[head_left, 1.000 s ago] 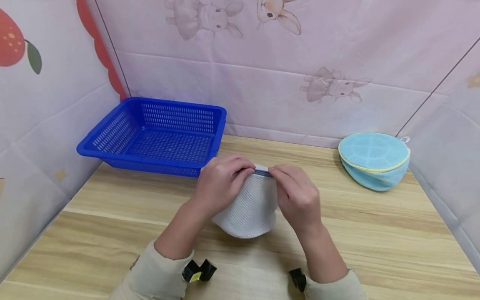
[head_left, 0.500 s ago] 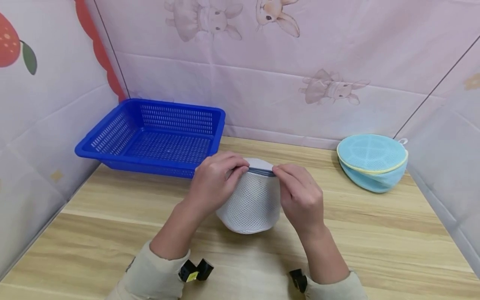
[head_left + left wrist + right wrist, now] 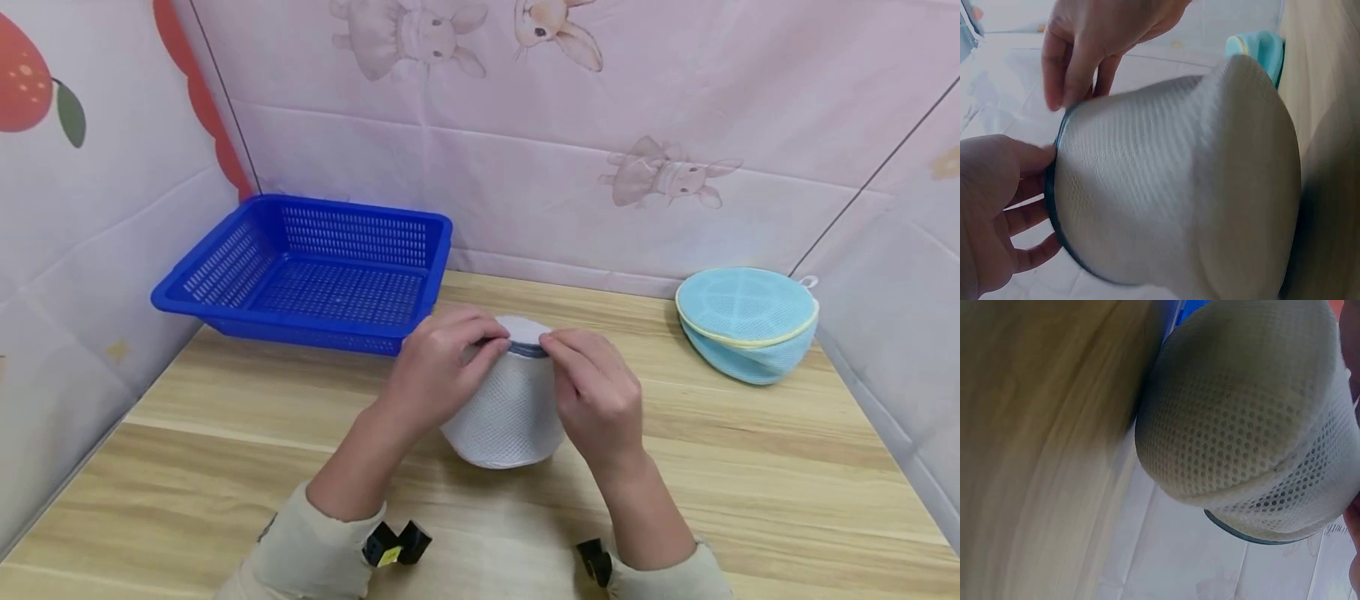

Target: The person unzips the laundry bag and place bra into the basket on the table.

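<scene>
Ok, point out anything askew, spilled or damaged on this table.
Nothing stands out. The white mesh bag stands on the table, both hands, left hand and right hand, pinching its dark rim. The blue basket and the turquoise mesh bag sit intact, with no spill.

I'm looking at a small home-style staging booth: pink rabbit-print sheeting [image 3: 570, 125] walls in a wooden table [image 3: 750, 483], with a blue plastic basket [image 3: 315, 271] far left and a turquoise mesh laundry pouch [image 3: 746, 321] far right.
</scene>
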The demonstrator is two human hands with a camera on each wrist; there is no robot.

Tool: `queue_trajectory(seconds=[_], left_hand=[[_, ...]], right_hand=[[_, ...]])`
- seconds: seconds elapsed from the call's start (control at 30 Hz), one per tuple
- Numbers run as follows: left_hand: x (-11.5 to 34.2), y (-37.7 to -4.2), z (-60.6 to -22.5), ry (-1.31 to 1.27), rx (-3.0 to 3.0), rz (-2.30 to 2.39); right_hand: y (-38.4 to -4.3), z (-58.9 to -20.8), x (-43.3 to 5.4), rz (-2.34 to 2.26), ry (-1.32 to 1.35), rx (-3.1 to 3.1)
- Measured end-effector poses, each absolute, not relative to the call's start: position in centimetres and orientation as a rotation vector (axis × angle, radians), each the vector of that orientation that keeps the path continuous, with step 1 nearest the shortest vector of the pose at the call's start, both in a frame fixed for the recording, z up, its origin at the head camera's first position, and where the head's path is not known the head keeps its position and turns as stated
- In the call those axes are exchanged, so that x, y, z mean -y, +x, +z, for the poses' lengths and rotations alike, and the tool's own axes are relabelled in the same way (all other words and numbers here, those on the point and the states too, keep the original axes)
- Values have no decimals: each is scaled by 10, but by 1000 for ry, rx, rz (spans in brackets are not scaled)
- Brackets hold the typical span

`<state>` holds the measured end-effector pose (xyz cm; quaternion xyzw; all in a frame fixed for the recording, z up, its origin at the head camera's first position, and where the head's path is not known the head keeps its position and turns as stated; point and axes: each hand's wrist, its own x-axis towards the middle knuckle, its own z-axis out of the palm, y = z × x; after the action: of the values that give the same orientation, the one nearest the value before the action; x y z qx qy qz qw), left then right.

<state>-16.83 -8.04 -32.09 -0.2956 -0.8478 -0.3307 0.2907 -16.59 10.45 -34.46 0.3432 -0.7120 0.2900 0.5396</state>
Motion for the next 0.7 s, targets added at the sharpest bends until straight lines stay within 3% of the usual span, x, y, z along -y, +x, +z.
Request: queue_trajectory(seconds=[0.17, 0.7], left_hand=[[71, -166, -325, -878, 2244, -857], [70, -164, -323, -810, 2280, -801]], right_hand=[[-165, -346, -99, 659, 875, 1667], [-165, -346, -101, 661, 876, 1671]])
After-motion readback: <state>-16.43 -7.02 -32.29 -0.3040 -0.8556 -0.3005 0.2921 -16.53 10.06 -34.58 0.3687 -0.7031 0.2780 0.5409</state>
